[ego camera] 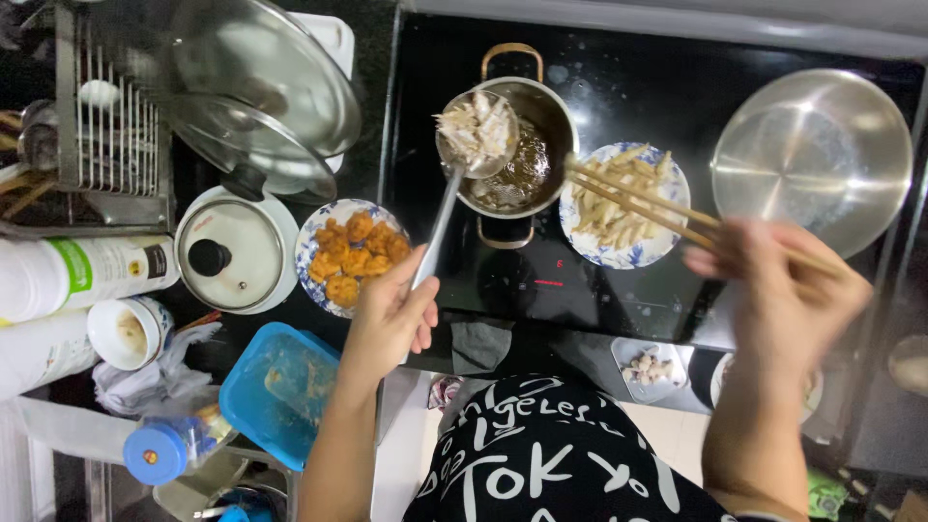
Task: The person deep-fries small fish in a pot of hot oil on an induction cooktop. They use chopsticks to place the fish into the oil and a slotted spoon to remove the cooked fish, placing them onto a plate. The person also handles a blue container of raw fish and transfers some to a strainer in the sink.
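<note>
While oil sits dark in a small steel pot [522,164] on a black cooktop [628,77], a person lifts a round metal skimmer [476,133] above the pot's left rim, its bowl heaped with pale fried strips [478,126]. The left hand [391,319] grips the end of the skimmer's long handle, fingers [423,314] curled tight around it, thumb on top. The right hand [783,290], blurred by motion, pinches a pair of wooden chopsticks [648,205] between closed fingers; their tips reach the pot's right rim, crossing over a blue-patterned plate [667,246] piled with more pale strips [619,198]. That plate stands just beside the pot on its right. Left of the pot, at the edge of the dark worktop [382,135], a second blue-patterned plate [314,242] carries golden-brown fried pieces [356,256]. An empty steel pan [812,159] rests on the cooktop's far right. Further left stand a white rice cooker lid with a black knob [232,253], a large glass lid [261,97] leaning above it, and a wire dish rack [106,126]. A blue plastic container [275,387] lies near the left forearm, beside a white cup [126,333] and a blue-capped bottle [159,449]. A small dish of pale pieces [648,367] lies below the cooktop's front edge.
</note>
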